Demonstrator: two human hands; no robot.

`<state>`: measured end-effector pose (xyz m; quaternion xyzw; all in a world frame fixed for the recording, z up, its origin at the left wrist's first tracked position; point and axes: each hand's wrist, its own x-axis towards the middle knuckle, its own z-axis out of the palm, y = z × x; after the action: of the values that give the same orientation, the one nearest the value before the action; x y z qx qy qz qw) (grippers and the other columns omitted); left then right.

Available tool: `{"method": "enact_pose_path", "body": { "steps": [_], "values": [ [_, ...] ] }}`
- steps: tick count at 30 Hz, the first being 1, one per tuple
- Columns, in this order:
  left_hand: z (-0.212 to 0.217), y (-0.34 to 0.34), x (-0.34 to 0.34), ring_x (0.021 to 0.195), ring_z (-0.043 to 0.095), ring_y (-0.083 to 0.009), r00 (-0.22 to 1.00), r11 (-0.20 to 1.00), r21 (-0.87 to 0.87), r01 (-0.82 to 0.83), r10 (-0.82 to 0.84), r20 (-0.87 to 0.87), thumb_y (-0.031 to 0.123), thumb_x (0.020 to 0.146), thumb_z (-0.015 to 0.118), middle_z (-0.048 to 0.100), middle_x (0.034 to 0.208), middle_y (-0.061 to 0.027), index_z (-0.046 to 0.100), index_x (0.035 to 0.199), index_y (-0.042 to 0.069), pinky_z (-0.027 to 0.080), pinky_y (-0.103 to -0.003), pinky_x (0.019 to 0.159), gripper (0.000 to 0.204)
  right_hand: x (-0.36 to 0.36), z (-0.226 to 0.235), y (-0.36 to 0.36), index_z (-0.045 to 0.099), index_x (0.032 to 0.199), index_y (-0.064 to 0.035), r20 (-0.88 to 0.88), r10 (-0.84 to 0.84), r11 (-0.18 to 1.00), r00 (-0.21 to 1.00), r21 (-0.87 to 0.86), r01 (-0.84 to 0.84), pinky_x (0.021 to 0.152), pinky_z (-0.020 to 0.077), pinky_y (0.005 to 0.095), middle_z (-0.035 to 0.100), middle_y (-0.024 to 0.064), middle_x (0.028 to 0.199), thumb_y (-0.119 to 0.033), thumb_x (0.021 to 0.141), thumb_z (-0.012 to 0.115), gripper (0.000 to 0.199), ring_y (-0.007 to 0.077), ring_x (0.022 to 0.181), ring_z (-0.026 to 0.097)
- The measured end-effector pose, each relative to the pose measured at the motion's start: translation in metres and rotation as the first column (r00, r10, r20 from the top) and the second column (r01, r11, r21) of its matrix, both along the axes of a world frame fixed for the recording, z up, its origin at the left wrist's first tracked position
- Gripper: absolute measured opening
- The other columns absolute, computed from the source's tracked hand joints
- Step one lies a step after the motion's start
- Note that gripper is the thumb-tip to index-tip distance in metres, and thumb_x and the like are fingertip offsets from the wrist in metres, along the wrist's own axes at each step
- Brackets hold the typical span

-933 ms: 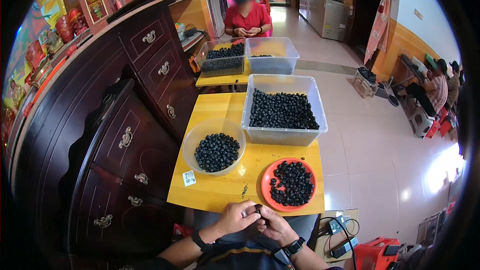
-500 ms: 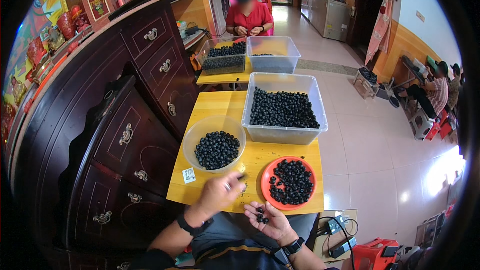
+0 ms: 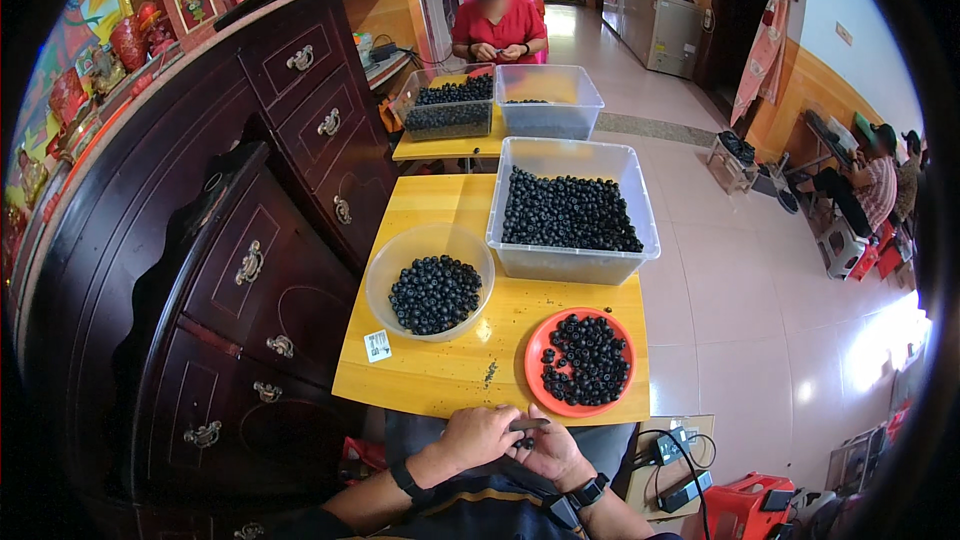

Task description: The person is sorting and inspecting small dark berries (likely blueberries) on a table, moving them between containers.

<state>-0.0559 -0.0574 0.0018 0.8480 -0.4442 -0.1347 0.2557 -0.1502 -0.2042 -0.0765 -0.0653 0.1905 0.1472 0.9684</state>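
My left hand (image 3: 480, 438) is closed around a short, dark, stick-like tool (image 3: 530, 424), its tip over my right palm. Turned palm up at the table's near edge, my right hand (image 3: 556, 452) cups a few small black round parts (image 3: 524, 442); its fingers are partly hidden behind the left hand. Just beyond it a red plate (image 3: 533, 385) bears many similar ring-like black parts. A translucent round bowl (image 3: 376, 285) with more of them stands at the left, and a large clear plastic bin (image 3: 570, 268) of them is farther back.
Small black scraps (image 3: 490, 373) lie on the yellow table (image 3: 440, 198). Dark wooden cabinets (image 3: 250, 270) flank the left side. Across a second table with two bins sits a person in red (image 3: 505, 35). Near my right are a red stool (image 3: 740, 510) and a power adapter with cables (image 3: 686, 490).
My left hand has come down and right from above the table to my right palm, bringing the dark tool with it. My right hand stays nearly in place.
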Motion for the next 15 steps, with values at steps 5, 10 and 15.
{"method": "enact_pose_path", "body": {
  "steps": [5, 10, 15],
  "values": [
    [-0.002, 0.001, 0.001, 0.067, 0.069, -0.0301, 0.999, 1.000, -0.022, -0.006, 0.006, -0.034, 0.027, 0.085, 0.074, 0.069, 0.073, -0.0072, 0.067, 0.102, 0.011, 0.054, -0.043, 0.059, 0.024, -0.004, -0.008, 0.000, 0.060, 0.121, 0.0008, 0.065, -0.023, 0.998, 0.998, 0.066, 0.019, 0.103, 0.0481, 0.0470, 0.066, 0.0145, 0.121, -0.031, 0.106, 0.047, 0.038, 0.0278, 0.111, 0.063],
    [0.000, 0.004, 0.005, 0.063, 0.067, -0.0279, 0.985, 0.976, -0.173, -0.130, 0.108, -0.131, 0.029, 0.085, 0.075, 0.067, 0.068, -0.0066, 0.067, 0.094, 0.009, 0.052, -0.040, 0.057, 0.023, -0.007, 0.001, -0.004, 0.063, 0.113, -0.0058, -0.004, -0.013, 0.990, 1.000, -0.139, 0.012, 0.090, 0.0550, 0.0375, 0.069, 0.0068, 0.105, -0.019, 0.102, 0.057, 0.018, 0.0194, 0.098, 0.066],
    [0.013, 0.006, 0.009, 0.060, 0.065, -0.0239, 0.971, 0.985, -0.132, -0.111, 0.079, -0.225, 0.028, 0.086, 0.077, 0.065, 0.067, -0.0061, 0.063, 0.082, 0.007, 0.049, -0.038, 0.055, 0.026, -0.008, -0.001, -0.009, 0.063, 0.106, -0.0086, -0.004, 0.037, 0.982, 0.999, -0.183, -0.037, 0.077, 0.0560, 0.0305, 0.067, 0.0016, 0.098, -0.016, 0.100, 0.061, 0.010, 0.0137, 0.089, 0.066]
  ]
}}
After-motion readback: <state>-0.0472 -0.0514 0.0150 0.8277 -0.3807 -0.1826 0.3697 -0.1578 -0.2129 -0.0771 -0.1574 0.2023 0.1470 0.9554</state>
